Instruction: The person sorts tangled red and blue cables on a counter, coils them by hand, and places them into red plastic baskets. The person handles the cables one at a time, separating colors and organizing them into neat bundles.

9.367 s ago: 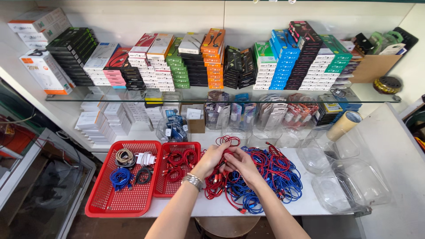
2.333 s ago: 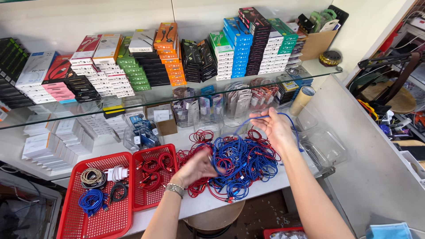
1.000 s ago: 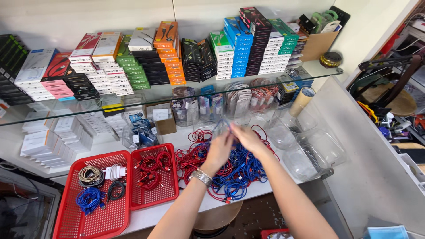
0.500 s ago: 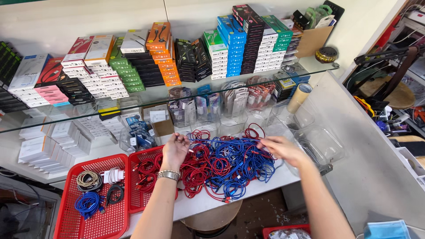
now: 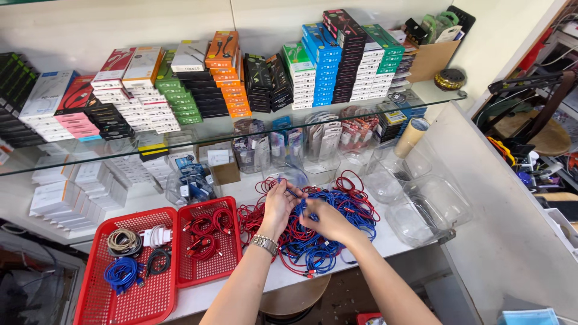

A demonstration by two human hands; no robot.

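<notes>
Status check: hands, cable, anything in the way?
Left hand and right hand both pinching one blue cable. Cable pile right beneath. Red baskets off left, nothing blocking.

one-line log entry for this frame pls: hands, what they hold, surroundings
left hand: pinching blue cable | right hand: on same cable | below: red-and-blue cable pile | left of pile: red baskets with coiled cables

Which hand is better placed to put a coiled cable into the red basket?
Left. The left hand is nearer the red basket; the right hand is farther away, over the blue cables.
</notes>
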